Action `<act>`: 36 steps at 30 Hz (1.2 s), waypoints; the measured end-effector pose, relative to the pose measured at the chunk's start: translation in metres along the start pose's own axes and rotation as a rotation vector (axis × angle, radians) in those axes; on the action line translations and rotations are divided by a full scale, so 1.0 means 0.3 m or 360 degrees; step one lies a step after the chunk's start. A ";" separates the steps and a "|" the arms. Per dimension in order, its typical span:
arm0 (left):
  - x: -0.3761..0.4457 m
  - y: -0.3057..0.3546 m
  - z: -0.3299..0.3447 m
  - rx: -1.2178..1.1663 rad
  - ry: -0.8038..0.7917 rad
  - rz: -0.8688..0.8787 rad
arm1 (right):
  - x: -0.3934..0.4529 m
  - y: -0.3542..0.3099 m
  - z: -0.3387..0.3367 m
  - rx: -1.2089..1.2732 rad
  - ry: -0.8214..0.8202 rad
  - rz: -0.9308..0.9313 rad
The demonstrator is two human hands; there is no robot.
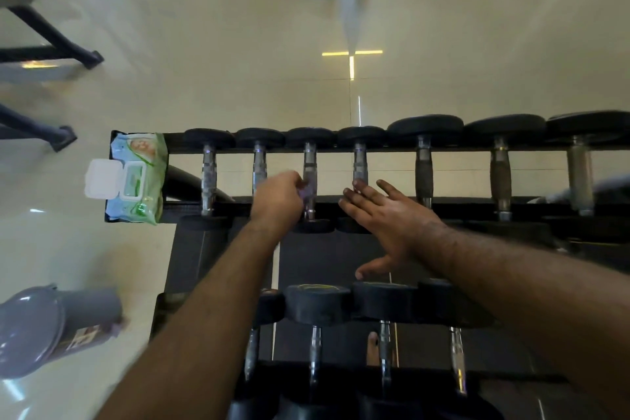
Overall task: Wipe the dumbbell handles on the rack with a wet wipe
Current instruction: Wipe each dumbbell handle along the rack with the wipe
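Note:
A black dumbbell rack (381,149) holds a top row of several dumbbells with chrome handles. My left hand (279,199) grips a crumpled wet wipe (304,192) against the third dumbbell handle (309,160) from the left. My right hand (383,211) is open with fingers spread, its fingertips at the lower part of the fourth dumbbell handle (360,162). A lower row of dumbbells (317,303) sits under my forearms.
An open green and blue wet wipe pack (136,177) lies on the rack's left end. A grey lidded bin (51,327) stands on the floor at lower left. Black machine legs (51,54) stand at left and far top on the pale tiled floor.

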State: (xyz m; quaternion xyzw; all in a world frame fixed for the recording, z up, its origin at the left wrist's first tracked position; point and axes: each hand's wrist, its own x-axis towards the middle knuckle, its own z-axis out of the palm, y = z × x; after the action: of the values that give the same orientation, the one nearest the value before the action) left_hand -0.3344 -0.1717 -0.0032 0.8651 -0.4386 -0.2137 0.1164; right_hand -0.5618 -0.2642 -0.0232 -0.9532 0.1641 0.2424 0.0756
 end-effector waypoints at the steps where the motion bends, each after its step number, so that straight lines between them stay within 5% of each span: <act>1: -0.024 0.026 0.023 0.0094 -0.0092 -0.0065 | 0.001 0.000 0.001 -0.0006 0.0005 -0.0005; 8: -0.066 0.131 0.033 -0.0060 -0.0119 0.0072 | -0.003 0.004 0.001 -0.0008 -0.0001 -0.0031; 11: 0.024 0.124 0.006 -0.0336 0.0260 0.0152 | 0.001 0.007 0.004 -0.0015 0.0000 -0.0026; 14: 0.078 0.088 0.012 -0.0155 0.0585 0.0462 | -0.001 0.005 0.003 -0.0005 -0.0016 -0.0019; 20: 0.030 -0.005 0.036 0.0023 0.0343 0.0695 | -0.005 0.006 0.003 -0.0012 -0.0012 -0.0020; 24: -0.044 -0.065 0.008 0.0109 -0.0154 0.0704 | -0.004 0.009 0.004 -0.0048 0.0015 -0.0036; 29: -0.014 -0.077 -0.051 -0.0511 -0.0532 0.0443 | 0.004 0.009 0.014 -0.0030 0.0041 -0.0018; 36: -0.158 -0.038 -0.123 -0.1722 -0.0014 -0.0265 | -0.033 -0.017 -0.008 -0.0105 0.0038 0.0040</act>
State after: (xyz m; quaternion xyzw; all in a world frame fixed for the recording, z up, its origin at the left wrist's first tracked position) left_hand -0.3338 -0.1262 0.0378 0.7127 -0.1965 -0.4210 0.5256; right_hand -0.5671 -0.2574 -0.0159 -0.9558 0.1688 0.2374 0.0392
